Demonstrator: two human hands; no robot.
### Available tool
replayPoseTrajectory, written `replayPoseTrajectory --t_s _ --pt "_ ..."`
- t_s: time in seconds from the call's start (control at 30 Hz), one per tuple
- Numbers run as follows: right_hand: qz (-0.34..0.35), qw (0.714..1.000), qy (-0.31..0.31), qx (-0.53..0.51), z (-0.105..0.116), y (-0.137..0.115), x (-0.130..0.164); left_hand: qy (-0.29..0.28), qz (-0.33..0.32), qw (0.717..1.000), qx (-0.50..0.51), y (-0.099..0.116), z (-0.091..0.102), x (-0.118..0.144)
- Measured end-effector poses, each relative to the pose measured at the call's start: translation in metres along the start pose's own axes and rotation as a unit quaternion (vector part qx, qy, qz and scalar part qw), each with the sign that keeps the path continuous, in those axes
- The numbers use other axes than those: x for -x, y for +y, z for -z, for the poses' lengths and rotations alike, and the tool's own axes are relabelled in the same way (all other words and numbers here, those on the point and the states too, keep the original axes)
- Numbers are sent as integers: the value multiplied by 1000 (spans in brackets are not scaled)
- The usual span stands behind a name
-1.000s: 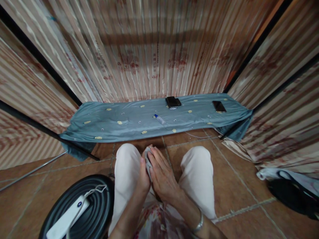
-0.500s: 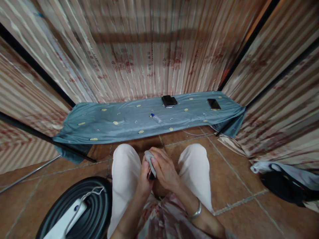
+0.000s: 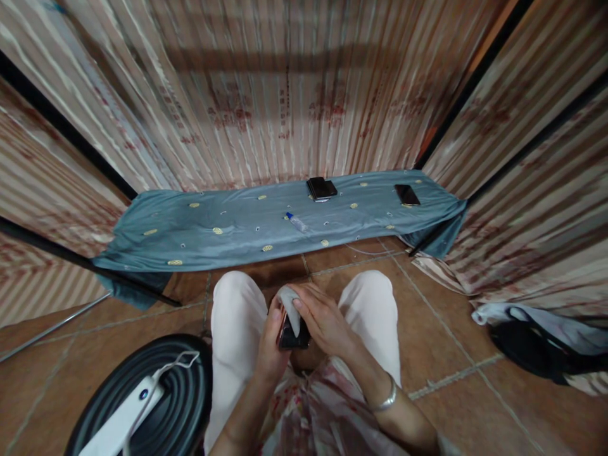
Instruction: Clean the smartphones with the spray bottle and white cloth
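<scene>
Between my knees, my left hand is closed around a dark smartphone, gripping its left side. My right hand presses a light grey cloth against the phone's upper part, thumb on top of the cloth. Part of the phone's glossy face shows below the cloth; the rest is covered by cloth and fingers. On the low bench ahead lies a small clear bottle with a blue cap, apart from both hands.
The bench is draped in a blue-green patterned cloth. On it are a stack of dark phone-like devices and another phone. A black ridged round stool at lower left bears a white corded device. A dark bag lies right.
The phone has tilted so more of its dark face shows below the cloth. My right hand has shifted slightly right with the cloth. The view has moved a little.
</scene>
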State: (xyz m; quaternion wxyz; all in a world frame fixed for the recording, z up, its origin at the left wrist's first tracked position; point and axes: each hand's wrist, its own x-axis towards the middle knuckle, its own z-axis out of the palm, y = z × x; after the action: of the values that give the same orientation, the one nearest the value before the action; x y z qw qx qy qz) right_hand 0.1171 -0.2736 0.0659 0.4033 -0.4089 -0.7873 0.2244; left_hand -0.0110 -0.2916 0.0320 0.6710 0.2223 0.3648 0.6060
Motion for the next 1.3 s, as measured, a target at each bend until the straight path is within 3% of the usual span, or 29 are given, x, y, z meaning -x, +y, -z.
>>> replayPoseTrajectory --t_s 0.33,0.53,0.73,0.83,0.97,1.1,1.3 --pt "-48 997 43 -40 1 13 8 20 13 1000 4 16 -8 2" --pt "-101 986 70 -111 -3 14 15 -5 11 999 48 19 -11 2" --pt "-174 962 99 -186 -15 15 16 28 69 993 88 24 -20 1" --pt "-162 969 111 -148 -21 15 15 82 104 986 103 28 -25 -2" --pt "-113 988 104 -27 -27 15 18 110 96 984 102 31 -24 -7" --pt "-65 987 120 86 -30 15 20 102 76 987 101 26 -19 -10" --pt "-13 984 124 131 -30 10 10 73 65 990 97 16 -21 -11"
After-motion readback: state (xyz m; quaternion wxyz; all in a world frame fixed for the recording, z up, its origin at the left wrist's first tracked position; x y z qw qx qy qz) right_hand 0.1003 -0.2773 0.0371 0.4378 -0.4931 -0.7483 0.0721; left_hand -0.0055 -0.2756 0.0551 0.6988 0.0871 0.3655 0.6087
